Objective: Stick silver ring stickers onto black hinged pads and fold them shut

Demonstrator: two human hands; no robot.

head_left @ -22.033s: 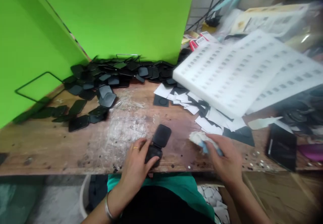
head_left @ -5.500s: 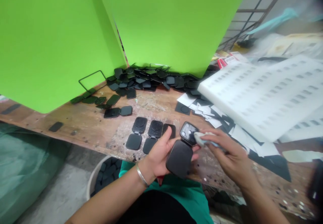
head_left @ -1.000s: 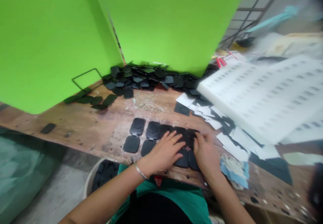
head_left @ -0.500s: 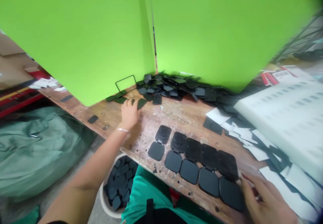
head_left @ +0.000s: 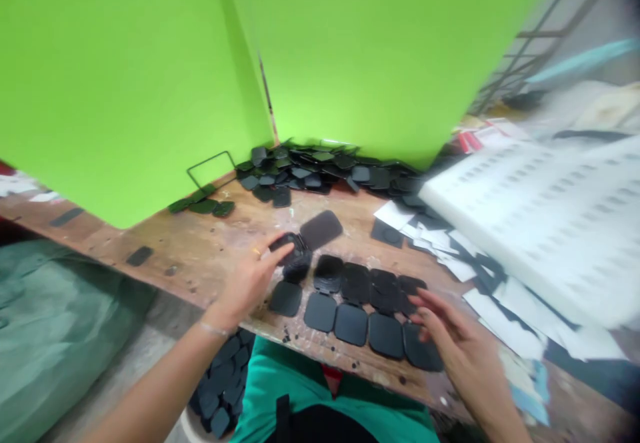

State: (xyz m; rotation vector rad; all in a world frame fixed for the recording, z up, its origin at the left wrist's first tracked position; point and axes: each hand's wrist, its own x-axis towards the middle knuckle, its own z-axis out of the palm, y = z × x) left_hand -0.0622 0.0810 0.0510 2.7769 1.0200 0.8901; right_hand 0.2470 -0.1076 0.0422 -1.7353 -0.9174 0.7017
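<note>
My left hand (head_left: 253, 280) grips a black hinged case (head_left: 321, 230) by one half, its two rounded-square halves opened out. The case is held above the table, over the left end of a row of similar cases (head_left: 320, 311), which lie opened flat in two lines of lids and bases. My right hand (head_left: 460, 336) is at the right end of this row, fingers apart, over the last case (head_left: 423, 350). It covers part of that case, and whether it touches it I cannot tell.
A heap of black cases (head_left: 310, 170) lies at the back against green boards (head_left: 125, 83). At the right are white paper pieces (head_left: 450, 260) and a large white slotted tray (head_left: 540, 223). A bin of black pieces (head_left: 220, 376) stands below the table's front edge.
My left hand has picked up a case near the green board and brought it right and closer, now opened out. My right hand stays at the row's right end. The view has shifted right.
</note>
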